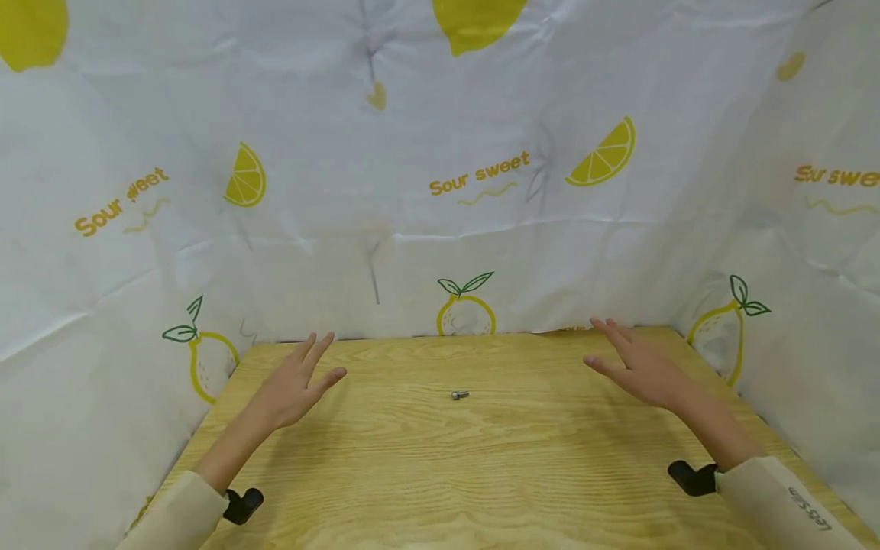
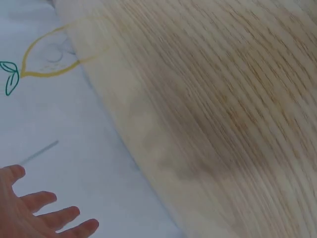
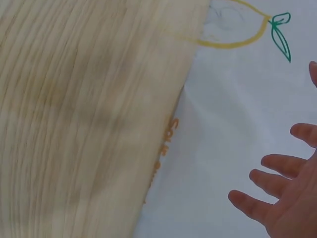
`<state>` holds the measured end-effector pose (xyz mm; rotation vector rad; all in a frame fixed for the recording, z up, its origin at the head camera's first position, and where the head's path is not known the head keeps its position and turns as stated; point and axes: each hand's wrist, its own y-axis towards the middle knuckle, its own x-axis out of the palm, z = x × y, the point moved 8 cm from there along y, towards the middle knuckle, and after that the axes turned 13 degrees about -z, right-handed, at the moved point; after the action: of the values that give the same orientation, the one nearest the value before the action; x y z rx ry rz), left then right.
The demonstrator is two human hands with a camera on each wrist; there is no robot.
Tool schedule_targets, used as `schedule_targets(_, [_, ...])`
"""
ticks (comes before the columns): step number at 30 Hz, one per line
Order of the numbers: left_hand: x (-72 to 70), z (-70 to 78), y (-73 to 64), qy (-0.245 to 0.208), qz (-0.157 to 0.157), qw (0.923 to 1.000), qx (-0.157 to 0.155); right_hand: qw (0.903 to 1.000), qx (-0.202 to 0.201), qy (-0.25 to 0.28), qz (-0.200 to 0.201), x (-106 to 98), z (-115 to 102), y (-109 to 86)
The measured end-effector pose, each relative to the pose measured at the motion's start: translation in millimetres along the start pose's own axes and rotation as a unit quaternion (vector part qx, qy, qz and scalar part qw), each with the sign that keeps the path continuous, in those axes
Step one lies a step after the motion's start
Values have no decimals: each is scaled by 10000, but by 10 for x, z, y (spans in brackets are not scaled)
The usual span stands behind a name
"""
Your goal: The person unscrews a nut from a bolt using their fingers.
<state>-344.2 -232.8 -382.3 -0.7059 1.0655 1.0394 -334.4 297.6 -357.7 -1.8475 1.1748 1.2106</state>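
A small metal bolt [image 1: 459, 395] lies on its side on the wooden table [image 1: 440, 473], roughly midway between the hands in the head view. My left hand [image 1: 294, 386] is held over the left part of the table, fingers extended and holding nothing. Over the right part, my right hand [image 1: 635, 367] is spread in the same way, also with nothing in it. In the left wrist view the left fingers [image 2: 57, 218] show at the lower left corner; the right fingers [image 3: 270, 183] appear at the right edge of the right wrist view. Neither wrist view includes the bolt.
A white cloth [image 1: 330, 176] printed with lemons and lettering hangs behind the table and along both sides. Its lower edge meets the table's back edge. Black wrist mounts [image 1: 693, 478] stick out at both cuffs.
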Motion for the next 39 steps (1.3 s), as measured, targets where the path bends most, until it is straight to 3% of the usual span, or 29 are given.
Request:
schedule_targets(9, [234, 253, 211, -445, 71, 9984, 354, 9993, -290, 148, 161, 176, -291, 82])
schedule_targets(17, [475, 480, 383, -787, -89, 9955, 519, 9981, -454, 377, 146, 375, -460, 223])
schedule_targets(24, [644, 617, 525, -1028, -76, 9932, 549, 9934, -680, 920, 98, 527, -556, 322])
schedule_targets(39, [992, 1082, 849, -934, -319, 9886, 1133, 9865, -721, 1464, 128, 767, -681, 468])
